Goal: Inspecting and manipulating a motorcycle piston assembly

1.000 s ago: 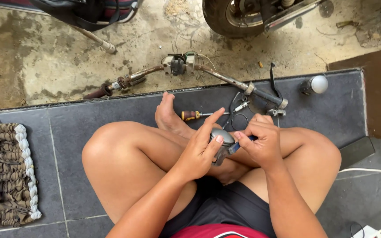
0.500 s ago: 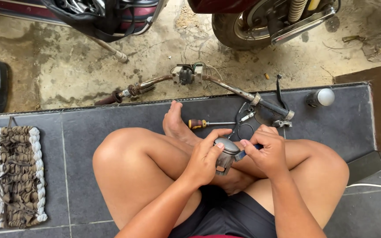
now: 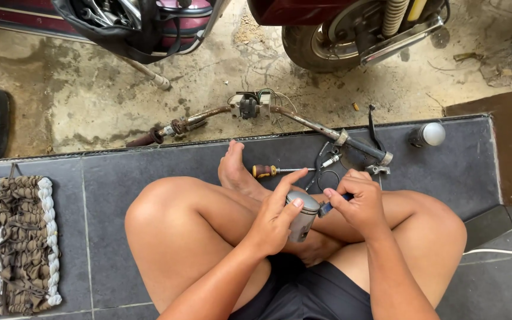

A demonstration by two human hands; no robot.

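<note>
A grey metal cylinder [image 3: 301,214] is gripped by the left hand [image 3: 275,220]; a blue-handled tool [image 3: 329,207] is pinched in the right hand [image 3: 358,202] fingers.

The left hand [image 3: 277,222] wraps a grey metal cylinder [image 3: 301,214] over crossed legs; the right hand [image 3: 357,204] holds a blue-handled tool [image 3: 330,207] against its top; beyond the cylinder lie a screwdriver [image 3: 271,171] and rusty handlebar [image 3: 256,112]; far left, a mat [image 3: 13,243].

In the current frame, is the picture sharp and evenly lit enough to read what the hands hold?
Head view: soft daylight, no glare, faint shadows; sharp throughout; the left hand grips a grey metal cylinder, the right hand a blue-handled tool, its tip hidden.
</note>
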